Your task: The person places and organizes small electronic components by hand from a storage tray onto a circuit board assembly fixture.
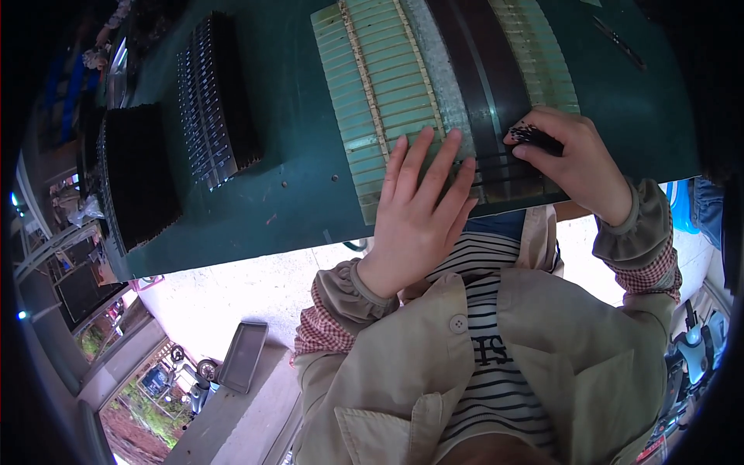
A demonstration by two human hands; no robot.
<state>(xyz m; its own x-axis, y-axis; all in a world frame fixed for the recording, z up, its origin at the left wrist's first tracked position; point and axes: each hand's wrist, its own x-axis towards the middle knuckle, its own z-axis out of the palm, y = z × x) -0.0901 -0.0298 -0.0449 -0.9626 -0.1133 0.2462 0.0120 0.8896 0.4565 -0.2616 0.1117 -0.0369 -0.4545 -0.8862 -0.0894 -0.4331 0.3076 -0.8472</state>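
Tan cloth coat (380, 349) comes nearest, below the right hand (577, 155), which pinches a bunch of thin black sticks (536, 139). Left of it, the left hand (417, 221) spreads its fingers over a ribbed, pale green board (395, 62).

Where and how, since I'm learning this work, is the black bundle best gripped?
Pinch the black bundle by opposite sides, probably coming from the right: it looks narrow, and the right hand holds it so, its speckled end facing left.
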